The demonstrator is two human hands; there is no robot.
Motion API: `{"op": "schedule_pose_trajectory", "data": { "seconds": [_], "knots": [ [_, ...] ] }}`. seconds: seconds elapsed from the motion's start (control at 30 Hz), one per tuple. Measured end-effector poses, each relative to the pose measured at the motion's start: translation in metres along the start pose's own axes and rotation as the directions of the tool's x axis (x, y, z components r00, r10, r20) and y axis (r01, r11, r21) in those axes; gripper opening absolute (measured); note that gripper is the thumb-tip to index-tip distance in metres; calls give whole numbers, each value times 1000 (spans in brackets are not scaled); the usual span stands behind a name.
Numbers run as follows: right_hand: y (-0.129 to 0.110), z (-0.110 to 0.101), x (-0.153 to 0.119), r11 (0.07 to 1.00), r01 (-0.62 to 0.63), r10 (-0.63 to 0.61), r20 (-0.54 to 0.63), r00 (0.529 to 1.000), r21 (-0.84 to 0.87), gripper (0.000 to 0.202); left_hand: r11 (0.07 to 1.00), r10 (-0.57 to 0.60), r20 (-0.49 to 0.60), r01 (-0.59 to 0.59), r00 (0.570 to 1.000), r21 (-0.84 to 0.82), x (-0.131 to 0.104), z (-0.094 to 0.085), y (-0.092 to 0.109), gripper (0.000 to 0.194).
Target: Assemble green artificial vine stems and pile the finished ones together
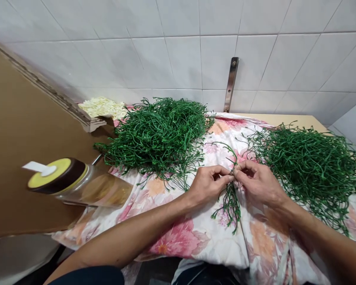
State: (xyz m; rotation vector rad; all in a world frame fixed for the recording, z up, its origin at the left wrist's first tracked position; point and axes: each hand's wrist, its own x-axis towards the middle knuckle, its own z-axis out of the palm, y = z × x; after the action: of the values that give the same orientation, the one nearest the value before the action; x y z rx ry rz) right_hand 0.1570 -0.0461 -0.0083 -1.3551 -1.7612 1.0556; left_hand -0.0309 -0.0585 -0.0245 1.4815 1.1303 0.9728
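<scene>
Between both hands is a small bunch of green artificial-looking stems [231,202], its thin ends hanging down over the floral cloth and a few sticking up above. My left hand [207,184] pinches the bunch's middle between thumb and fingertips. Right beside it, my right hand [256,180] grips the same spot, fingertips nearly touching the left ones. What exactly lies between the fingertips is too small to make out. A large heap of green stems [163,134] lies beyond my left hand, and another heap [311,162] is to the right of my right hand.
A floral cloth [184,237] covers the table. At left stand a cardboard box [32,138] and a clear jar with a yellow-topped lid [91,184]. Pale yellowish pieces [103,107] lie at the back left. A metal bracket [231,84] is fixed to the tiled wall [180,59].
</scene>
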Motion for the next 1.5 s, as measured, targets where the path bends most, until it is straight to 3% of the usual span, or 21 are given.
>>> {"op": "schedule_pose_trajectory", "data": {
  "seconds": [0.2, 0.47, 0.7, 0.87, 1.03, 1.2, 1.37, 1.5],
  "knots": [
    [7, -7, 3, 998, 24, -30, 105, 994, 50, 16, 971, -106, 45, 113, 993, -209, 8, -1, 1, 30],
    [7, -12, 5, 985, -12, -20, 184, 983, 170, 12, 956, -160, 143, 190, 977, -224, 12, -8, 7, 40],
    [0, -23, 5, 981, 132, -110, 148, 983, -142, 13, 897, -226, 179, 276, 958, -346, 15, -12, 6, 41],
    [-4, -22, 2, 948, 216, -195, 110, 975, -232, 17, 909, -205, 117, 233, 972, -345, 14, -9, -1, 41],
    [-4, -23, 1, 918, 270, -256, 87, 963, -291, 19, 979, -124, 90, 137, 988, -149, 16, -13, -1, 39],
    [-4, -23, 2, 895, 309, -307, 57, 950, -321, 18, 981, -137, 73, 146, 988, -131, 15, -14, 1, 39],
    [-6, -25, 2, 934, 269, -248, 117, 962, -235, 12, 944, -178, 63, 188, 982, -271, 17, -13, -3, 38],
    [-6, -26, 2, 977, 188, -167, 187, 968, -99, 14, 951, -156, 69, 169, 985, -260, 16, -14, -2, 35]
  ]
}}
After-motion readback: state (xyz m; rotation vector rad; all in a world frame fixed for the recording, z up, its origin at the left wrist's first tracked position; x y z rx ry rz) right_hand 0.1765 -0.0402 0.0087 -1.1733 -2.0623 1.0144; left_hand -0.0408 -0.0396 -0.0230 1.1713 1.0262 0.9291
